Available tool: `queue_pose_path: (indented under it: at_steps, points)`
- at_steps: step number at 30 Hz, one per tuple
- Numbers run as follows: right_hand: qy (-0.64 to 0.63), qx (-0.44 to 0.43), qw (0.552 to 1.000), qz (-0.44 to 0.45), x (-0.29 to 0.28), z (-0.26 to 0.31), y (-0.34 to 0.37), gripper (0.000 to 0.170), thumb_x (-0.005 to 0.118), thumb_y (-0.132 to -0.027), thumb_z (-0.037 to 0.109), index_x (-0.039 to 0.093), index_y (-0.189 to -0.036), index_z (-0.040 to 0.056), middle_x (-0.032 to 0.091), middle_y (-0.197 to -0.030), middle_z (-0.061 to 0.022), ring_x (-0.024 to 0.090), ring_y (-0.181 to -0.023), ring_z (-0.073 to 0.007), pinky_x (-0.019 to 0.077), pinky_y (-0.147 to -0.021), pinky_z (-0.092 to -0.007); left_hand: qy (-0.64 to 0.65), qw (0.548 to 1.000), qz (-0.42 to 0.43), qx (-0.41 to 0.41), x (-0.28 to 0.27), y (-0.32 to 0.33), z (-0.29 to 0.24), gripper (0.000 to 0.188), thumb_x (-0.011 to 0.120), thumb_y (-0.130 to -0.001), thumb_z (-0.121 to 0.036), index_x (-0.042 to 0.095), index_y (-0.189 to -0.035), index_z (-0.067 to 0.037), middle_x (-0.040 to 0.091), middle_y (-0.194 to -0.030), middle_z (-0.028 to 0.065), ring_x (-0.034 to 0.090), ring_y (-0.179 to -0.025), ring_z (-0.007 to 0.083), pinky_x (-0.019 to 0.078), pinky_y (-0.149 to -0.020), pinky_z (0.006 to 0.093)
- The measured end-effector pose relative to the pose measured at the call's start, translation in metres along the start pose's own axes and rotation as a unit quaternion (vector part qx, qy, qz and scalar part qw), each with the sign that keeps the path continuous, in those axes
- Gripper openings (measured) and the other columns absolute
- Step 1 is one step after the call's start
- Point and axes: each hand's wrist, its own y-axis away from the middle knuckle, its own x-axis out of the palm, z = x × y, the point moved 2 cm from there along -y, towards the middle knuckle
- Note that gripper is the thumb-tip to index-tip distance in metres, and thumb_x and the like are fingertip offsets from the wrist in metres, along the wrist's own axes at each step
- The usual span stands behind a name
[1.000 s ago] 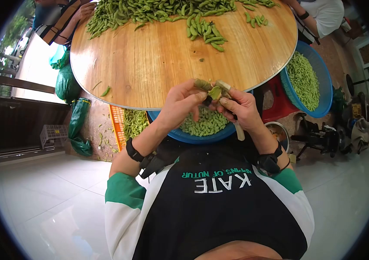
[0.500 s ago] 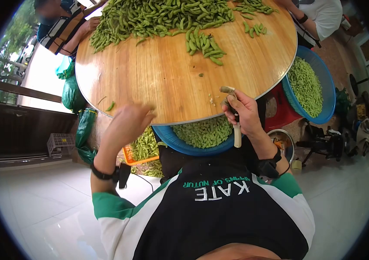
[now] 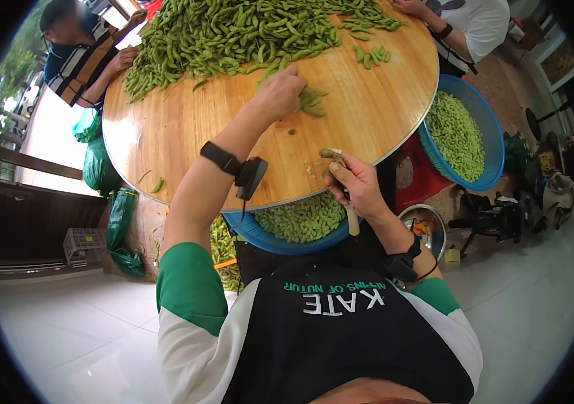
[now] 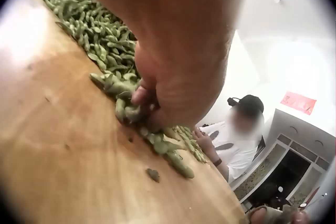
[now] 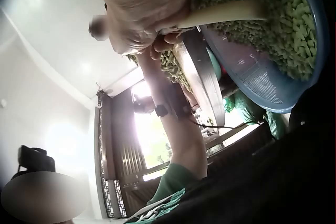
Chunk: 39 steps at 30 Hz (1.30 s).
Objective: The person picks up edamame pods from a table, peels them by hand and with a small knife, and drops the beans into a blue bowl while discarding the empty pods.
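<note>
In the head view my left hand (image 3: 279,93) reaches across the round wooden table (image 3: 199,148) to a small cluster of green soybean pods (image 3: 312,102). The left wrist view shows its fingers (image 4: 143,96) curled down among pods (image 4: 121,85), with the palm side hidden. My right hand (image 3: 361,188) stays near the table's front edge and grips a tool by its pale handle (image 3: 353,221); the tool's other end is hidden in the fist. Brownish wrapping (image 3: 331,154) covers a fingertip of that hand. Below it, a blue basket (image 3: 250,236) holds shelled beans (image 3: 300,219).
A large heap of pods (image 3: 233,34) covers the table's far side. Another blue basket (image 3: 492,135) of shelled beans stands right, by a red stool (image 3: 411,175) and a metal bowl (image 3: 443,236). One person (image 3: 75,54) sits far left, another (image 3: 479,30) far right.
Both hands worked together over the front basket; then my left hand swung left, away from the right. It has since moved forward to the pod cluster. The right hand keeps the tool.
</note>
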Motion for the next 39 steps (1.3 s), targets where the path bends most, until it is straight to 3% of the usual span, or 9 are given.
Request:
queue_pose_path:
  at_steps: [5, 7, 8, 10, 11, 13, 18, 32, 39]
  points:
    - [-0.023, 0.027, 0.999, 0.008, 0.004, 0.004, 0.002, 0.034, 0.045, -0.097, 0.015, 0.048, -0.128, 0.0001, 0.056, -0.079, -0.0050, 0.045, -0.054, -0.0058, 0.0344, -0.043, -0.0174, 0.060, 0.987, 0.064, -0.135, -0.040, 0.053, -0.005, 0.015, 0.060, -0.076, -0.003, 0.064, -0.089, 0.000, 0.056, -0.095, 0.0186, 0.055, -0.092, 0.0366, 0.0449, -0.077, 0.0422]
    - [-0.044, 0.030, 0.998, 0.023, 0.006, 0.004, 0.000, 0.037, 0.043, -0.097, 0.015, 0.044, -0.131, 0.0000, 0.055, -0.082, -0.0062, 0.045, -0.057, -0.0067, 0.0354, -0.043, -0.0179, 0.102, 0.986, -0.112, -0.071, -0.052, 0.074, -0.015, 0.015, 0.065, -0.077, -0.008, 0.064, -0.090, 0.000, 0.060, -0.085, 0.0134, 0.059, -0.078, 0.0269, 0.0463, -0.067, 0.0367]
    - [-0.048, 0.018, 0.998, 0.022, 0.009, 0.008, 0.001, 0.038, 0.043, -0.097, 0.015, 0.042, -0.132, 0.0002, 0.055, -0.083, -0.0068, 0.045, -0.057, -0.0070, 0.0358, -0.043, -0.0183, 0.101, 0.986, -0.111, -0.072, -0.054, 0.083, -0.024, 0.015, 0.065, -0.077, -0.008, 0.064, -0.090, 0.000, 0.060, -0.085, 0.0134, 0.059, -0.078, 0.0269, 0.0463, -0.067, 0.0367]
    - [-0.052, 0.007, 0.998, 0.017, 0.016, 0.013, 0.003, 0.039, 0.043, -0.098, 0.016, 0.041, -0.134, 0.0004, 0.055, -0.084, -0.0075, 0.045, -0.057, -0.0074, 0.0361, -0.043, -0.0187, 0.373, 0.897, -0.033, -0.237, -0.059, 0.098, -0.050, 0.015, 0.068, -0.081, -0.011, 0.065, -0.089, 0.001, 0.059, -0.071, 0.0048, 0.054, -0.061, 0.0128, 0.0428, -0.054, 0.0278]
    - [-0.070, 0.002, 0.997, 0.031, 0.022, 0.016, 0.004, 0.038, 0.044, -0.098, 0.016, 0.042, -0.132, 0.0004, 0.056, -0.085, -0.0070, 0.045, -0.057, -0.0070, 0.0363, -0.044, -0.0185, 0.375, 0.896, -0.032, -0.237, -0.057, 0.106, -0.062, 0.015, 0.068, -0.081, -0.011, 0.065, -0.089, 0.001, 0.059, -0.071, 0.0048, 0.054, -0.061, 0.0128, 0.0428, -0.054, 0.0278]
    - [-0.089, 0.001, 0.995, 0.042, 0.027, 0.015, 0.004, 0.036, 0.044, -0.098, 0.017, 0.044, -0.130, 0.0003, 0.056, -0.086, -0.0065, 0.045, -0.056, -0.0066, 0.0365, -0.044, -0.0183, 0.524, 0.804, -0.024, -0.280, -0.049, 0.119, -0.081, 0.016, 0.069, -0.084, -0.014, 0.065, -0.087, 0.002, 0.055, -0.062, -0.0013, 0.046, -0.054, 0.0039, 0.0358, -0.047, 0.0206]
    - [-0.186, 0.070, 0.970, 0.140, 0.033, 0.008, 0.009, 0.028, 0.046, -0.098, 0.018, 0.048, -0.121, 0.0018, 0.056, -0.084, -0.0051, 0.044, -0.055, -0.0064, 0.0355, -0.042, -0.0177, 0.589, 0.752, -0.016, -0.297, -0.039, 0.137, -0.097, 0.015, 0.070, -0.083, -0.012, 0.066, -0.086, 0.001, 0.057, -0.065, -0.0002, 0.047, -0.054, 0.0037, 0.0344, -0.046, 0.0193]
    - [-0.157, 0.081, 0.979, 0.106, 0.043, 0.003, 0.010, 0.033, 0.048, -0.097, 0.016, 0.047, -0.126, 0.0024, 0.053, -0.078, -0.0048, 0.039, -0.049, -0.0065, 0.0341, -0.040, -0.0177, 0.626, 0.727, -0.050, -0.276, -0.026, 0.152, -0.095, 0.011, 0.070, -0.082, -0.007, 0.065, -0.088, 0.001, 0.058, -0.064, 0.0019, 0.048, -0.050, 0.0047, 0.0333, -0.043, 0.0199]
    - [-0.237, 0.101, 0.951, 0.171, 0.041, 0.007, 0.010, 0.033, 0.051, -0.096, 0.016, 0.050, -0.125, 0.0025, 0.054, -0.078, -0.0046, 0.040, -0.050, -0.0057, 0.0330, -0.039, -0.0174, 0.836, 0.480, 0.025, -0.264, -0.015, 0.152, -0.094, 0.009, 0.065, -0.086, -0.009, 0.061, -0.091, -0.004, 0.059, -0.063, 0.0059, 0.049, -0.044, 0.0099, 0.0338, -0.036, 0.0214]
